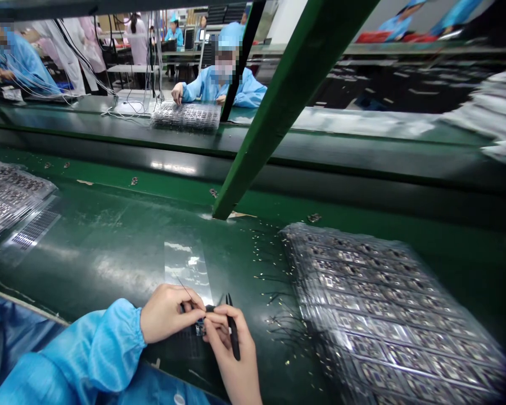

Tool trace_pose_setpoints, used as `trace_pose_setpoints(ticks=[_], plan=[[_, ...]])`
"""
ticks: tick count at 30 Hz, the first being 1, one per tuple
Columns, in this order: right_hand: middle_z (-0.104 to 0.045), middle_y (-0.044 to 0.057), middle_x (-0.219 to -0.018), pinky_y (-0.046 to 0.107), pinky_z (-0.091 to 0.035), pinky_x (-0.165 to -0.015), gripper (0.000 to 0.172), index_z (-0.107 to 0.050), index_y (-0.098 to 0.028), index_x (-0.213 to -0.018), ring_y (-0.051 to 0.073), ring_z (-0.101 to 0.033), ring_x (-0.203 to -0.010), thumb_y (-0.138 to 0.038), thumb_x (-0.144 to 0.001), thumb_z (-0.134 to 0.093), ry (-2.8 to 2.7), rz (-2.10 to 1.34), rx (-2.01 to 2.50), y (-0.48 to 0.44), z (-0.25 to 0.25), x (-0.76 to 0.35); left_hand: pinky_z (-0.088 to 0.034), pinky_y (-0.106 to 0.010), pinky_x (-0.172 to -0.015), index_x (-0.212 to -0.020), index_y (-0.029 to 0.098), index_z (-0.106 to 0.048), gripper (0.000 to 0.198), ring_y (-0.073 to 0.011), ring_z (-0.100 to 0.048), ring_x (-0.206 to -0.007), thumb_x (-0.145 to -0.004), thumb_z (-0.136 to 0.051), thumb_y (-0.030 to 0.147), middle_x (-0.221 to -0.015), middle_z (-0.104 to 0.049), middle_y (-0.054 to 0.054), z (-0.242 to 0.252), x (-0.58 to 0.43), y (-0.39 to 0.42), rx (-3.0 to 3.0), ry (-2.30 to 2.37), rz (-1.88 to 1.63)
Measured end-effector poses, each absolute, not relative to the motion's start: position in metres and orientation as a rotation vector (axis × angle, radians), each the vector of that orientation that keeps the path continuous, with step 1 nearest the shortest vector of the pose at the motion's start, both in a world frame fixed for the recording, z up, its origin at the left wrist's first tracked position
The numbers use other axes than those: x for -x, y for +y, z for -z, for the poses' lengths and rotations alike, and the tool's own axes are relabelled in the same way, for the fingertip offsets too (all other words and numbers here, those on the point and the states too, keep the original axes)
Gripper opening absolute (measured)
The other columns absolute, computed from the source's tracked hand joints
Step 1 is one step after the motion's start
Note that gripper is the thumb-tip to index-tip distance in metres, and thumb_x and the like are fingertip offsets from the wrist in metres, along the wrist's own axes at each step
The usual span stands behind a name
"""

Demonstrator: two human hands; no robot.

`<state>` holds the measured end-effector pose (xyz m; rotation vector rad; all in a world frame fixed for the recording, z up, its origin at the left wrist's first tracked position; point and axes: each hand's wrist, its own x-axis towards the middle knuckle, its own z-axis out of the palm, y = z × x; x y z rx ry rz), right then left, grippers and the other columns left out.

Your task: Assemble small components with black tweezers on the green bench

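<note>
My left hand (171,312) is closed in a pinch at a small circuit board (199,328), whose blue-black edge shows below the fingertips. A thin dark wire (186,288) sticks up past its fingers. Close against it, my right hand (238,349) has its thumb and fingers at the same board, and a pair of black tweezers (234,334) is tucked in it with the tips pointing away from me. The fingers hide most of the board. Beyond the hands a clear plastic sheet (185,261) lies on the green bench (109,225).
At the right is a tall stack of clear trays (388,315) filled with small boards; thin wires (274,298) lie beside it. Another tray stack (12,194) is far left. A green post (270,118) slants across. A co-worker (227,73) sits opposite, behind more trays (185,115).
</note>
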<state>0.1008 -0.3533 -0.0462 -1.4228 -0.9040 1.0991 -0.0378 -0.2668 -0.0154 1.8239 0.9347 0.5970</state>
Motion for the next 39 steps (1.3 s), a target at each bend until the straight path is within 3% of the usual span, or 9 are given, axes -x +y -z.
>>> trace_pose_setpoints(ticks=[13, 17, 22, 28, 32, 39], plan=[[-0.069, 0.006, -0.081, 0.021, -0.054, -0.064, 0.025, -0.049, -0.018, -0.099, 0.015, -0.066, -0.067, -0.033, -0.084, -0.063, -0.979, -1.029, 1.424, -0.356, 0.052, -0.099, -0.043, -0.016, -0.055, -0.073, 0.014, -0.068, 0.009, -0.0079, -0.055, -0.056, -0.075, -0.059, 0.014, -0.074, -0.067, -0.001, 0.011, 0.037, -0.263, -1.839, 0.972, -0.404], [-0.07, 0.009, -0.09, 0.029, -0.056, -0.072, 0.03, -0.053, -0.018, -0.101, 0.018, -0.068, -0.075, -0.044, -0.087, -0.057, -0.827, -0.994, 1.462, -0.356, 0.05, -0.103, -0.042, -0.017, -0.055, -0.076, 0.012, -0.068, 0.013, -0.0098, -0.057, -0.061, -0.078, -0.058, 0.02, -0.073, -0.067, -0.003, 0.009, 0.041, -0.253, -1.724, 1.022, -0.439], [-0.06, -0.001, -0.064, 0.024, -0.049, -0.048, 0.051, -0.054, -0.018, -0.117, 0.012, -0.054, -0.047, -0.06, -0.088, -0.048, -0.553, -1.128, 1.39, -0.371, 0.046, -0.124, -0.042, -0.018, -0.057, -0.078, 0.011, -0.065, 0.018, -0.0107, -0.058, -0.064, -0.081, -0.057, 0.026, -0.08, -0.069, -0.006, 0.002, 0.063, -0.249, -1.52, 1.129, -0.493], [-0.065, 0.005, -0.07, 0.025, -0.05, -0.051, 0.045, -0.061, -0.016, -0.096, 0.013, -0.058, -0.05, -0.057, -0.078, -0.065, -0.644, -1.401, 1.456, -0.383, 0.035, -0.135, -0.045, -0.017, -0.061, -0.075, 0.012, -0.065, 0.011, -0.0151, -0.066, -0.086, -0.079, -0.057, 0.019, -0.114, -0.066, -0.01, 0.001, 0.075, -0.285, -1.528, 0.949, -0.332], [-0.063, 0.004, -0.064, 0.024, -0.05, -0.049, 0.048, -0.065, -0.013, -0.089, 0.014, -0.059, -0.048, -0.059, -0.075, -0.066, -0.841, -1.328, 1.559, -0.369, 0.034, -0.129, -0.046, -0.018, -0.061, -0.074, 0.014, -0.066, 0.01, -0.0163, -0.067, -0.088, -0.079, -0.057, 0.015, -0.113, -0.067, -0.009, 0.007, 0.068, -0.293, -1.681, 0.926, -0.305], [-0.066, 0.007, -0.065, 0.025, -0.052, -0.048, 0.044, -0.059, -0.017, -0.078, 0.019, -0.064, -0.057, -0.06, -0.074, -0.065, -0.923, -1.185, 1.698, -0.362, 0.043, -0.123, -0.047, -0.024, -0.085, -0.073, 0.015, -0.065, 0.01, -0.0187, -0.063, -0.105, -0.078, -0.058, 0.012, -0.108, -0.069, -0.007, 0.007, 0.064, -0.288, -1.725, 0.948, -0.287]])
